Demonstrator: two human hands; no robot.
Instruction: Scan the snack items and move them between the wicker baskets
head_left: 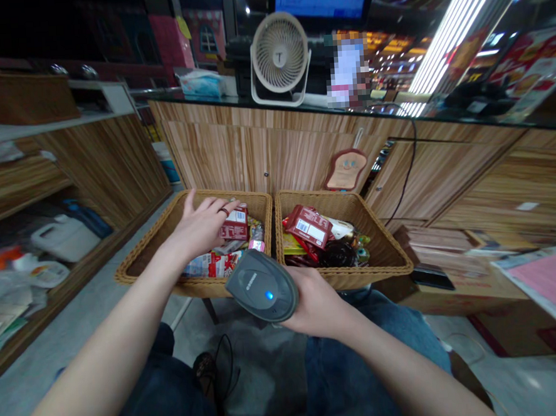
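My right hand [312, 300] is wrapped around a dark grey barcode scanner [263, 287] with a lit blue light, in front of the two baskets. Over the left wicker basket [135, 257] reaches my left hand [202, 225], thumb apart and fingers stretched out. Its fingertips are at a dark red snack package [236, 224]; whether they touch it I cannot tell. Red-and-white packets [215, 265] and a small pink-labelled bottle [257, 236] lie below. In the right wicker basket [384, 245] another dark red package [308, 225] rests on several other packets.
Behind the baskets stands a wood-grain counter [217, 142] bearing a white fan [281, 57]. A bread-shaped hanging pad [346, 169] is on its front. Cardboard boxes [453, 294] are at right. Shelves with a white jug [65, 236] stand at left. A black cable [414, 162] hangs down.
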